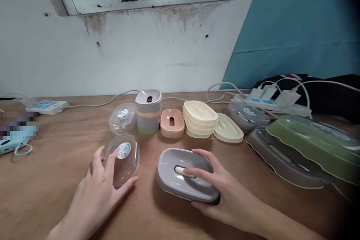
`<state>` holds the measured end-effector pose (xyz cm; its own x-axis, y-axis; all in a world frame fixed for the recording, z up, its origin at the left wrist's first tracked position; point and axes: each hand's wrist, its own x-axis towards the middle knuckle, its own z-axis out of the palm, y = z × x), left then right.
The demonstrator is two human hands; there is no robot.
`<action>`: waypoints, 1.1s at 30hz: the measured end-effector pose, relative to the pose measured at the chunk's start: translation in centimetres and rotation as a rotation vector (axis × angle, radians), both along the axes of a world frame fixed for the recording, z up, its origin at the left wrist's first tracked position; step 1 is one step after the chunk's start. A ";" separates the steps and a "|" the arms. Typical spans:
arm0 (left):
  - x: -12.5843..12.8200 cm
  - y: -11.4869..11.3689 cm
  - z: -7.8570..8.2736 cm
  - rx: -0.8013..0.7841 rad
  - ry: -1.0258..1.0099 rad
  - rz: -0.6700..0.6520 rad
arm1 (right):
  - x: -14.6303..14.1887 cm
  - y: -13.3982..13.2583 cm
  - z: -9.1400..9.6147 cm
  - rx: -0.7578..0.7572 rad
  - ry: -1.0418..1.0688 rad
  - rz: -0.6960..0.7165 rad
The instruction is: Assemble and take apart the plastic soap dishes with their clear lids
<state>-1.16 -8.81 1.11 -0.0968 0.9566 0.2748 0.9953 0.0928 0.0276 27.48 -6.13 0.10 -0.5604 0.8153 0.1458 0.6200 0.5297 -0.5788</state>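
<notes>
My right hand (222, 183) grips a grey oval lidded box (174, 185) at its right end. Its index finger touches the pale oval insert (182, 171) in the top, with the thumb below along the near side. At the left, my left hand (98, 183) is spread at a clear plastic cover (126, 168) lying on the table. One fingertip reaches the round sticker (124, 150) on the cover, and the thumb extends past its near edge. Whether the other fingers press on its left rim is hard to tell.
Behind my hands stand stacked clear covers (121, 118), a grey stack of boxes (149, 114), a peach lid (172, 129) and cream lids (201, 116). Green covers (306, 138) sit right. Power strips (50, 107) with cables lie along the wall.
</notes>
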 end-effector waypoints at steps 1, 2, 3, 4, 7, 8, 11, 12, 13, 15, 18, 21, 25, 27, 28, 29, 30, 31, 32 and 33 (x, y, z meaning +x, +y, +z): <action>0.0 0.0 -0.1 0.018 -0.012 -0.003 | 0.0 0.0 0.1 0.005 0.004 0.006; -0.1 0.0 -0.2 0.021 -0.029 -0.013 | 0.0 0.0 0.1 0.011 0.010 0.009; -0.3 0.0 -0.2 0.012 -0.046 -0.020 | 0.0 -0.1 0.1 0.017 0.016 0.010; -0.6 0.0 -0.2 -0.006 -0.059 -0.019 | -0.1 -0.1 0.1 0.023 0.022 0.010; -1.5 0.0 0.0 -0.073 -0.060 -0.009 | -0.1 -0.1 0.1 0.047 0.041 0.013; -1.6 -0.1 0.1 -0.056 -0.045 -0.011 | -0.1 0.0 0.1 0.057 0.048 0.012; -0.8 -0.5 0.9 0.117 -0.011 -0.150 | -0.2 0.1 0.2 0.094 0.066 0.000; -0.1 -0.5 1.2 0.155 -0.021 -0.259 | -0.2 0.2 0.2 0.108 0.069 -0.003; 0.8 -0.4 1.7 0.159 -0.046 -0.405 | -0.3 0.2 0.3 0.127 0.073 0.001; 2.6 0.5 2.7 0.004 -0.094 -0.680 | -0.3 0.3 0.3 0.181 0.088 0.023; 4.9 2.9 4.1 -0.207 -0.085 -0.925 | -0.1 0.4 0.4 0.270 0.103 0.055; 6.2 5.2 4.9 -0.320 -0.144 -1.020 | 0.8 0.7 0.5 0.303 0.119 0.068; 7.0 5.8 5.5 -0.277 -0.250 -1.013 | 2.2 1.5 1.2 0.304 0.121 0.144; 7.2 5.5 5.6 -0.231 -0.282 -0.924 | 2.6 1.9 1.8 0.358 0.087 0.163; 7.4 5.3 5.7 -0.203 -0.286 -0.846 | 2.6 2.0 2.0 0.417 0.078 0.126; 7.5 5.1 5.7 -0.177 -0.278 -0.752 | 2.5 2.1 2.3 0.489 0.074 0.054; 7.7 5.1 5.8 -0.154 -0.252 -0.653 | 2.2 2.2 2.5 0.559 0.070 -0.034; 7.9 5.1 5.9 -0.130 -0.206 -0.565 | 1.9 2.2 2.7 0.617 0.058 -0.119; 8.2 5.2 6.0 -0.105 -0.149 -0.493 | 1.4 2.3 2.8 0.654 0.035 -0.182; 8.5 5.4 6.1 -0.079 -0.085 -0.442 | 0.9 2.5 2.9 0.667 0.005 -0.211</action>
